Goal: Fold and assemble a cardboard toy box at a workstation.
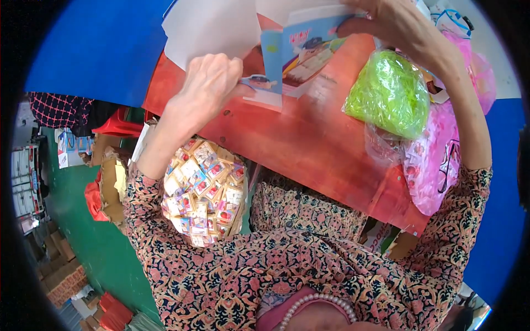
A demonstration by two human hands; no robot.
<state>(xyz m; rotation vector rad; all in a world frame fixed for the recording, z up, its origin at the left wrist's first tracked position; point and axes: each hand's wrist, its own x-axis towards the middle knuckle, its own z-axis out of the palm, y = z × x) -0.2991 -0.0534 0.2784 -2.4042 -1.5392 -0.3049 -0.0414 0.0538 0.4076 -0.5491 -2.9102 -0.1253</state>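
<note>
A blue printed cardboard box (309, 52) with pictures on its faces stands over the red table (265, 140), partly folded out. My left hand (212, 83) is closed at its left side, with the thumb against a printed flap. At the far right edge of the same box is my right hand (381, 22), its fingers curled against the card; motion blurs it, and the upper edge of the view cuts it off. White card (212, 33) spreads out beyond my left hand.
A clear bag of bright green shreds (389, 94) lies right of the box, beside pink plastic bags (433, 160). Small wrapped packets (207, 193) fill a container below my left forearm. Cardboard boxes (61, 259) and a red stool (118, 124) stand on the left.
</note>
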